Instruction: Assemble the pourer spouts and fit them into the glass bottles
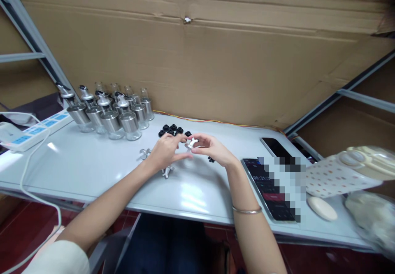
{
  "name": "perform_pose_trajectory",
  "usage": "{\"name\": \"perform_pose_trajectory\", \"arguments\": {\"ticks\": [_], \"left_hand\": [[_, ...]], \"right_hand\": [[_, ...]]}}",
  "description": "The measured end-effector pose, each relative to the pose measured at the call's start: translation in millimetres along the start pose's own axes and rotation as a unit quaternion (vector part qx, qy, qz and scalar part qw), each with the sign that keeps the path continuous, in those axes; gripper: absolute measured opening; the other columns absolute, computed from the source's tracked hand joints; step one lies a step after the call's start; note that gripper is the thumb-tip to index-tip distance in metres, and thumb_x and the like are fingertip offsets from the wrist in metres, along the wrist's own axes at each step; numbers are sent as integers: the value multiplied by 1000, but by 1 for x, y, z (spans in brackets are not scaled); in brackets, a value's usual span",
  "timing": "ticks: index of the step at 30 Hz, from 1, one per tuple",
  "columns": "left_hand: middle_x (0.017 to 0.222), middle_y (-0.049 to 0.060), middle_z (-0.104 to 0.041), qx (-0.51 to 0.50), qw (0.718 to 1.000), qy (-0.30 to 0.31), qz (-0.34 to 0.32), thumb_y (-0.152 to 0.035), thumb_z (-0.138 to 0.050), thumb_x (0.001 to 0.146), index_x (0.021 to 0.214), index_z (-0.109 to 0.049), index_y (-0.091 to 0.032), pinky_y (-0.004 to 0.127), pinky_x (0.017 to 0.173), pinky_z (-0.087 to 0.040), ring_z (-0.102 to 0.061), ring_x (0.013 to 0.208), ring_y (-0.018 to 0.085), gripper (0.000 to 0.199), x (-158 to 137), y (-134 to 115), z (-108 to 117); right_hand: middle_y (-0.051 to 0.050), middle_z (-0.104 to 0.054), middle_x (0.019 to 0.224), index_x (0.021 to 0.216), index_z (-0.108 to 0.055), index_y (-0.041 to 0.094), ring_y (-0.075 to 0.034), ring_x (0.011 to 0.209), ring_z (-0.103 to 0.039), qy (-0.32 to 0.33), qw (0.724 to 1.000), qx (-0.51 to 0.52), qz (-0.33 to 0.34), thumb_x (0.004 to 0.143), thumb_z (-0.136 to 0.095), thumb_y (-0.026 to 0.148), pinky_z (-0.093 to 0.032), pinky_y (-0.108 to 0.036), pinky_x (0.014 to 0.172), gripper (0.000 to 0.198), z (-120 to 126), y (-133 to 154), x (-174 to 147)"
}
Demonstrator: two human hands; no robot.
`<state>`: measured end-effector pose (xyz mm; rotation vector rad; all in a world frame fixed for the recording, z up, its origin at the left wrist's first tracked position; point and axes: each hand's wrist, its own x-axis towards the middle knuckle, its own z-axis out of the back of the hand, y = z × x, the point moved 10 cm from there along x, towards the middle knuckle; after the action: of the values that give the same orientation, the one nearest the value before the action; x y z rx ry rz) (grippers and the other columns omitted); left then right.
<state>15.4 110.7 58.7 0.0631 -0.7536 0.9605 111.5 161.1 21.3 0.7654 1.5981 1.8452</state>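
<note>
1. Beyond the surface's back edge, creased brown cardboard (216, 68) stands as a wall with one small hole; grey metal struts (367, 101) flank it, and red floor tiles (18, 220) show below.
2. Across the middle stretches the white, glossy surface (92, 175), light glaring near its front edge.
3. Toward its back left corner cluster glass bottles (112, 124) with metal sleeves; the front four wear pouring spouts.
4. By the left edge lies a white power strip (43, 130); near the right edge sit a dotted container (330, 179) and two phones, one showing a timer (268, 196).
5. Over the surface's centre, the left hand (166, 150) has its thumb well apart from its fingers; whether its fingertips touch anything I cannot tell. The right hand (214, 148) has thumb and fingers closed to a pinch around a spout piece.
6. Between the hands, above the surface, that spout piece (191, 143) is silvery, with a rounded base and a narrow, branching top.
7. Behind the left hand, toward the back edge, lie black stoppers (179, 131); similar silvery pieces (166, 172) rest nearer the front edge.
</note>
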Motion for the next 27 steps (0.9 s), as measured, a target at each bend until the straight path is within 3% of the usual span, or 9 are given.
{"name": "perform_pose_trajectory", "arguments": {"ticks": [4, 8, 13, 16, 19, 23, 27], "left_hand": [[92, 7, -70, 46, 977, -47, 201, -31, -39, 93, 104, -55, -18, 36, 80, -45, -65, 85, 21, 23, -3, 55, 27], [100, 10, -68, 62, 959, -26, 277, -19, -43, 87, 99, -58, -17, 40, 83, -46, -62, 95, 26, 19, -12, 90, 31], [115, 13, -63, 48, 956, 18, 288, -11, -43, 83, 107, -58, -15, 47, 95, -42, -57, 109, 29, 29, -20, 113, 14], [120, 12, -62, 23, 960, 42, 276, -10, -45, 82, 115, -55, -16, 43, 97, -43, -57, 112, 25, 35, -20, 120, 3], [117, 8, -64, 0, 963, 60, 261, -12, -50, 80, 119, -53, -19, 36, 94, -46, -60, 109, 22, 39, -20, 121, -5], [111, 10, -63, 16, 964, 56, 259, -14, -51, 79, 118, -53, -18, 41, 94, -44, -59, 106, 25, 39, -21, 121, -3], [97, 7, -62, 34, 965, 65, 253, -15, -56, 75, 112, -56, -19, 38, 85, -47, -60, 92, 24, 37, -22, 119, -4]], "right_hand": [[-3, -61, 87, 107, -58, 21, -16, 80, -57, -99, 994, 19, 47, 67, -73, 32, -45, -33, 78, 44, 23, 9, -2], [-2, -60, 90, 110, -56, 24, -16, 79, -56, -148, 984, 54, 85, 66, -74, 32, -46, -31, 73, 48, 36, 17, -4], [-2, -60, 88, 103, -60, 22, -15, 78, -55, -157, 984, 42, 76, 68, -73, 33, -44, -31, 71, 40, 37, 16, -5], [-2, -61, 89, 102, -60, 22, -16, 80, -56, -165, 983, 36, 68, 68, -73, 34, -44, -32, 72, 38, 38, 15, -5], [-3, -62, 91, 97, -60, 22, -16, 81, -57, -163, 984, 39, 65, 67, -73, 34, -45, -33, 74, 35, 36, 15, -5], [-3, -62, 89, 89, -58, 21, -16, 79, -57, -157, 985, 34, 65, 66, -74, 35, -46, -33, 74, 31, 34, 15, -5], [-2, -61, 86, 83, -55, 21, -16, 78, -56, -151, 986, 31, 61, 63, -76, 35, -46, -32, 73, 32, 32, 13, -4]]}}
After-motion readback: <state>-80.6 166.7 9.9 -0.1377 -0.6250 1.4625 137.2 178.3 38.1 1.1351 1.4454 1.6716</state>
